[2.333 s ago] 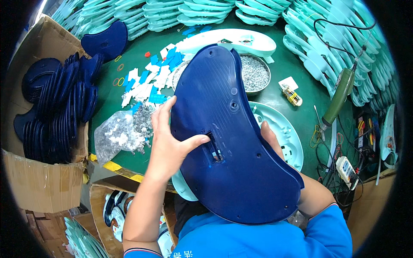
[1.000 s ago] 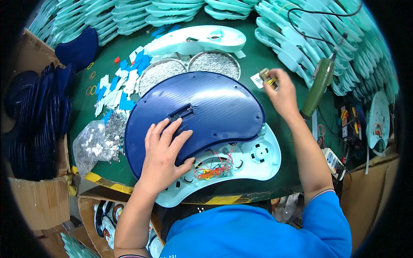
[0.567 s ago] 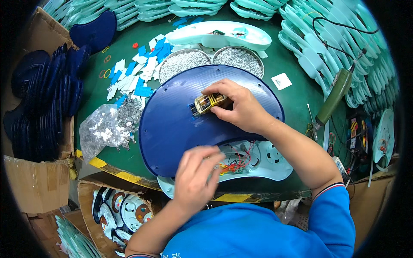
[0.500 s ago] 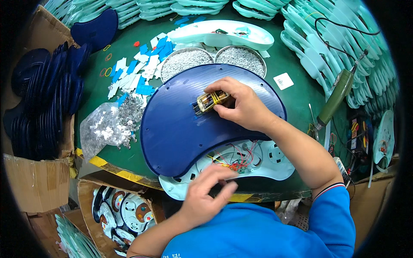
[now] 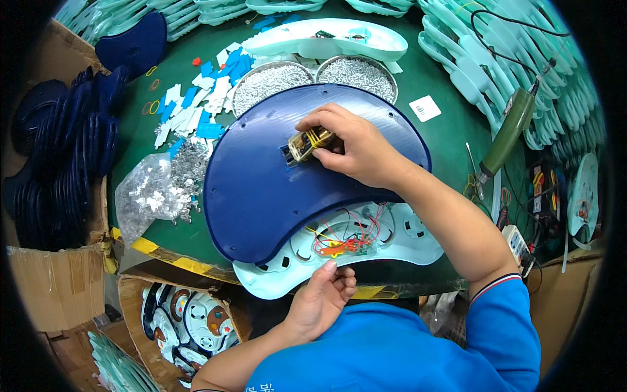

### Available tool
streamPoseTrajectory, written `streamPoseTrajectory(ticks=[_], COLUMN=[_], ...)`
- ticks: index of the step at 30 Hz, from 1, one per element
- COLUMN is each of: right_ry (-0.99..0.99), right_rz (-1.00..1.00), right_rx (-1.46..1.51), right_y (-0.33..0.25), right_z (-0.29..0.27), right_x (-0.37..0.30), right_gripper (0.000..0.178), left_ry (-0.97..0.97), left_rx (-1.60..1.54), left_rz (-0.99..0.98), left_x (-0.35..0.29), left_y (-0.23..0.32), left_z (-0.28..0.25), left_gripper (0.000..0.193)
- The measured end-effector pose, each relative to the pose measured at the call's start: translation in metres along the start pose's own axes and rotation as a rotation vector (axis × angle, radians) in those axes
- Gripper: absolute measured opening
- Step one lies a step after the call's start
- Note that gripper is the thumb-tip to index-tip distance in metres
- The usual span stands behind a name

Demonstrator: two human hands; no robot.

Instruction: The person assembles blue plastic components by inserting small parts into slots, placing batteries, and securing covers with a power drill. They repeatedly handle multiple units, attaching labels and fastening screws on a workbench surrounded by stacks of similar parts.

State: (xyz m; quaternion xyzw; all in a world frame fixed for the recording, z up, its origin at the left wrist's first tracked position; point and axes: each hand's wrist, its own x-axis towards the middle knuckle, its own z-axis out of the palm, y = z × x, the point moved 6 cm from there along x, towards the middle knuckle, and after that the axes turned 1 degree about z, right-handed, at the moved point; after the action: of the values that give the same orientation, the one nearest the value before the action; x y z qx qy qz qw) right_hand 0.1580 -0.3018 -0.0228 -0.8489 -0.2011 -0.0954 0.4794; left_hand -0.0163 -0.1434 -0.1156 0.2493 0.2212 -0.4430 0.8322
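Observation:
A dark blue kidney-shaped panel (image 5: 261, 202) lies over a mint-green shell (image 5: 418, 245), whose lower part shows wires and a small circuit board. My right hand (image 5: 356, 147) is closed on a small boxy block (image 5: 307, 142) bound with yellow bands, perhaps a battery pack. It tilts at a rectangular opening (image 5: 287, 157) in the panel, partly covered by my fingers. Below the shell's near edge, my left hand (image 5: 320, 297) is turned palm up, fingers loosely curled and thumb apart, with nothing visible in it. An orange piece (image 5: 334, 249) sits among the wires just above that thumb.
Behind the panel stand two round trays of screws (image 5: 271, 85) and another mint shell (image 5: 320, 40). Blue and white pieces (image 5: 202, 108) and a bag of small parts (image 5: 147, 196) lie left. A green electric screwdriver (image 5: 513, 130) hangs right. Shells and dark panels (image 5: 62, 157) are stacked around.
My left hand has drawn back from the wires toward me and turned palm up. My right hand stays on the block at the opening. The whole view has shifted slightly.

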Motion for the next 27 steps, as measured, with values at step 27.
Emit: streamPoseTrajectory(ticks=[27], right_ry=[0.498], right_rz=[0.246], right_rx=[-0.186], right_y=[0.021], right_z=[-0.104], right_x=[-0.032], right_gripper=[0.040], left_ry=[-0.457], left_rx=[1.820], left_rz=[1.145], left_x=[-0.022], left_y=[0.053], left_z=[0.100], left_gripper=[0.036])
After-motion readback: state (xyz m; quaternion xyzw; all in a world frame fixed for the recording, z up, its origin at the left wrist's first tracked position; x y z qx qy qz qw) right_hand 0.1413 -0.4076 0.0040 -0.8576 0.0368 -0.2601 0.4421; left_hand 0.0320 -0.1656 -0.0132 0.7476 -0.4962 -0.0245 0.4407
